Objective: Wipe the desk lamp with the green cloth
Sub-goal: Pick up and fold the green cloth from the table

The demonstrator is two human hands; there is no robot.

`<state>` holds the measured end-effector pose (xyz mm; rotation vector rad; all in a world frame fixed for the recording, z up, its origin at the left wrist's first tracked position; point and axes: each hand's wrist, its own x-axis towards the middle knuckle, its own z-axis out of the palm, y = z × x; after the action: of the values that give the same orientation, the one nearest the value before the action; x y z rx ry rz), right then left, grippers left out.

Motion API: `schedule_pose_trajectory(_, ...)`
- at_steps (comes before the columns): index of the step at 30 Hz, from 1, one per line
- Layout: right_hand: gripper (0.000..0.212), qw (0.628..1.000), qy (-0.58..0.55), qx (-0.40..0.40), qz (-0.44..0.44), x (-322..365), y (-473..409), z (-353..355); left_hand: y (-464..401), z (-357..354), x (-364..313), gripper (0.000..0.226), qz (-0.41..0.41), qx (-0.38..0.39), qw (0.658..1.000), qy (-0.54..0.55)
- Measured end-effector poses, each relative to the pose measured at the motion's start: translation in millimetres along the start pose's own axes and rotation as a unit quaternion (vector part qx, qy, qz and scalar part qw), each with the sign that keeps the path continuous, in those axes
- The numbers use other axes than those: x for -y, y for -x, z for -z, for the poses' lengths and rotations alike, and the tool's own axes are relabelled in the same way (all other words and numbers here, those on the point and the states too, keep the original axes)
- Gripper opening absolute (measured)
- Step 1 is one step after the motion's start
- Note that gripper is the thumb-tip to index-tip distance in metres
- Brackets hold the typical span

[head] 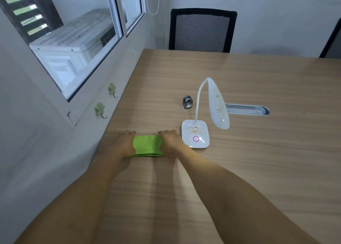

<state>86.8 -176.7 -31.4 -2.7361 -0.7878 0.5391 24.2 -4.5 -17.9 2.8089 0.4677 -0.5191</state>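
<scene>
A folded green cloth (147,145) lies flat on the wooden desk (258,151) near its left edge. My left hand (124,143) rests on the cloth's left end and my right hand (170,142) on its right end, fingers curled over the far edge. Just right of my right hand stands a white desk lamp (196,134) with a square base, a pink ring button and brownish specks. Its bent neck carries a speckled white head (218,105) that hangs over the desk.
A small metal clip-like object (187,102) sits behind the lamp. A silver cable slot (247,109) is set into the desk to the right. A black mesh chair (202,29) stands at the far edge. The wall with hooks and a window runs along the left.
</scene>
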Motion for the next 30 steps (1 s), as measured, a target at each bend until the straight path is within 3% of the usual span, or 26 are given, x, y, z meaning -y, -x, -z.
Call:
schedule_pose_trajectory(5, 0.055, 0.999, -0.001, -0.041, 0.014, 0.5, 5.9, 3.2, 5.4, 6.4, -3.4, 0.058, -0.023, -0.040, 0.999, -0.023)
schedule_pose_trajectory(11, 0.018, 0.994, -0.105, -0.037, -0.004, -0.4, 34.8, 14.0, 24.2, 37.1, -6.7, 0.036, -0.023, 0.003, 1.000, -0.008)
schedule_pose_trajectory(13, 0.006, 0.979, -0.199, -0.044, -0.028, -3.4, 50.6, 19.0, 32.7, 45.2, -9.4, 0.032, -0.038, 0.018, 0.999, 0.016)
schedule_pose_trajectory(16, 0.006, 0.937, -0.341, -0.026, -0.070, -10.4, 73.5, 25.0, 49.5, 48.8, -19.6, 0.030, -0.051, 0.031, 0.998, 0.033)
schedule_pose_trajectory(20, 0.009, 0.892, -0.432, 0.003, -0.130, -27.4, 99.5, 31.7, 67.4, 43.6, -36.4, 0.027, -0.043, 0.057, 0.991, 0.109)
schedule_pose_trajectory(25, 0.033, 0.779, -0.591, -0.033, -0.207, -42.5, 118.6, 35.2, 79.2, 33.5, -60.4, 0.006, -0.022, 0.082, 0.972, 0.221)
schedule_pose_trajectory(30, 0.033, 0.627, -0.744, -0.073, -0.218, -51.6, 129.0, 39.3, 84.1, 29.5, -76.9, 0.015, -0.001, 0.085, 0.930, 0.357)
